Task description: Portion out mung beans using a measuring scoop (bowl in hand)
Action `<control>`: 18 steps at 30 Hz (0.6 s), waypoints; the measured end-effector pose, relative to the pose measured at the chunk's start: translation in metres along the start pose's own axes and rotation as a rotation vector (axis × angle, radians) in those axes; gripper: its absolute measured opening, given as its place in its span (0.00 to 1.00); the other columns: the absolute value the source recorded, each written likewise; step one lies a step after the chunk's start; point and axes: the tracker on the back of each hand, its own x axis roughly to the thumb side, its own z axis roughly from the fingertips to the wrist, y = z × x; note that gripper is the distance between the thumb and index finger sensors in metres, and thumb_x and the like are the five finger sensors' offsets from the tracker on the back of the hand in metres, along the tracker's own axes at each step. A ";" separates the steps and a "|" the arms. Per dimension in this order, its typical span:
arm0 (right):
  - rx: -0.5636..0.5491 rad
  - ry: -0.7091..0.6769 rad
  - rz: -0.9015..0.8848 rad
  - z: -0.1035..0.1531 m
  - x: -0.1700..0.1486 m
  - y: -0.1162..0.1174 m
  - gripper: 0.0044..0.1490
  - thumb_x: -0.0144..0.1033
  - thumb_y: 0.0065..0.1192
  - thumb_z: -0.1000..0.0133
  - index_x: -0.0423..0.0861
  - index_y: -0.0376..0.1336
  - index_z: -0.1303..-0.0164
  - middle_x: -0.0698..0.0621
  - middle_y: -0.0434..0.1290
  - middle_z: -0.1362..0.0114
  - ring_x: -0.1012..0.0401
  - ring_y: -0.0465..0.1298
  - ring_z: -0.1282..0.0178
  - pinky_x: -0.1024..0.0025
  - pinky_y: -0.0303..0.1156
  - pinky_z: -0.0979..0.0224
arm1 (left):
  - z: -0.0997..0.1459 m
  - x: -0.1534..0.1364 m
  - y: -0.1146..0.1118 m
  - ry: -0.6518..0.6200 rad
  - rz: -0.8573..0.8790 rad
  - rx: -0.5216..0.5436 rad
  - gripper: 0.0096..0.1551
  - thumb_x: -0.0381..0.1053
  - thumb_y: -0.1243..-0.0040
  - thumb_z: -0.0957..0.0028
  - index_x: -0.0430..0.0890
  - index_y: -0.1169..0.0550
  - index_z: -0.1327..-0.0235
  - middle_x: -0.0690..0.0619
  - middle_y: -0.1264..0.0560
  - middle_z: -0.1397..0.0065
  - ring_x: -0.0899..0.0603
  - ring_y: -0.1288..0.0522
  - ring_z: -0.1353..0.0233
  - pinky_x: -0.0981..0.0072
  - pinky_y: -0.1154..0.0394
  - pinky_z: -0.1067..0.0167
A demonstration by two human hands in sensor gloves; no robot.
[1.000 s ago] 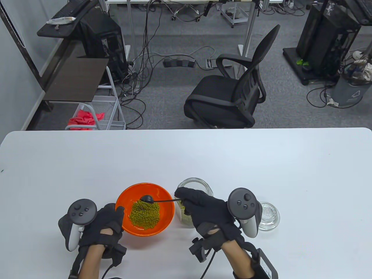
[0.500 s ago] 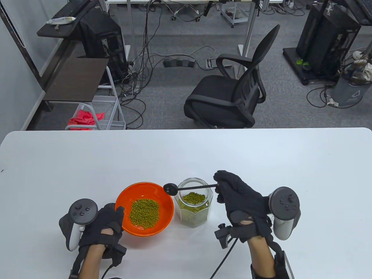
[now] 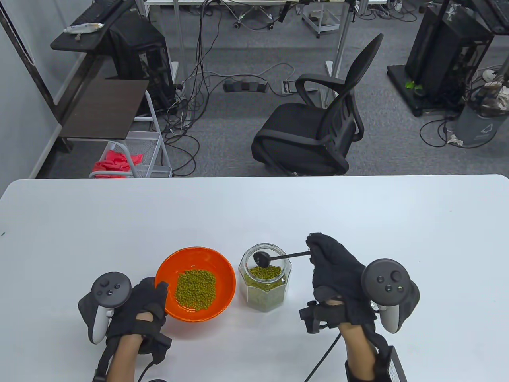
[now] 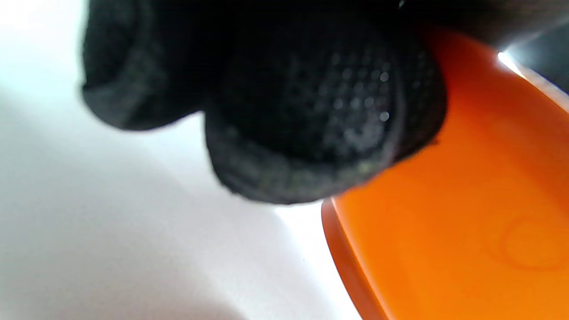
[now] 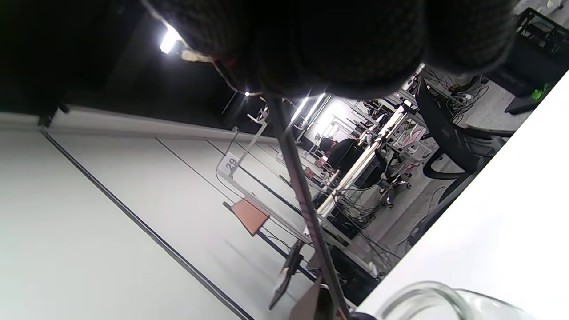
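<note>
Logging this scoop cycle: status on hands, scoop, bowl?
Left hand grips orange bowl rim. Right hand pinches scoop handle, head over open jar. Nothing in the way.

Number "29" — on white tag [image 5: 230,165], hanging from frame.

Table view is bright, evenly lit and sharp, with only soft shadows under the hands on the white surface [image 3: 358,223]. Left wrist view is badly out of focus: the gloved fingers [image 4: 311,111] and orange bowl [image 4: 466,213] are mush. Right wrist view is dark up top, with ceiling light [image 5: 169,40] glare.
</note>
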 end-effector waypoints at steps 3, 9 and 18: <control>0.010 -0.008 0.099 -0.001 0.001 0.013 0.24 0.33 0.63 0.47 0.41 0.72 0.43 0.37 0.78 0.50 0.55 0.80 0.65 0.42 0.73 0.47 | 0.000 0.000 0.002 -0.002 0.004 0.005 0.31 0.60 0.42 0.44 0.38 0.23 0.40 0.62 0.15 0.71 0.58 0.11 0.78 0.72 0.13 0.76; 0.078 -0.032 0.264 -0.004 0.006 0.042 0.24 0.33 0.64 0.47 0.42 0.73 0.43 0.37 0.78 0.50 0.54 0.80 0.64 0.41 0.73 0.46 | 0.000 -0.001 0.002 -0.005 0.006 0.007 0.31 0.60 0.42 0.44 0.38 0.23 0.40 0.62 0.15 0.71 0.58 0.11 0.78 0.72 0.13 0.76; 0.094 -0.095 0.450 -0.001 0.011 0.072 0.23 0.34 0.64 0.48 0.43 0.74 0.44 0.37 0.78 0.50 0.54 0.81 0.64 0.41 0.73 0.46 | 0.000 -0.001 0.002 -0.005 0.013 0.008 0.31 0.60 0.42 0.44 0.38 0.23 0.40 0.62 0.15 0.71 0.58 0.11 0.78 0.72 0.13 0.76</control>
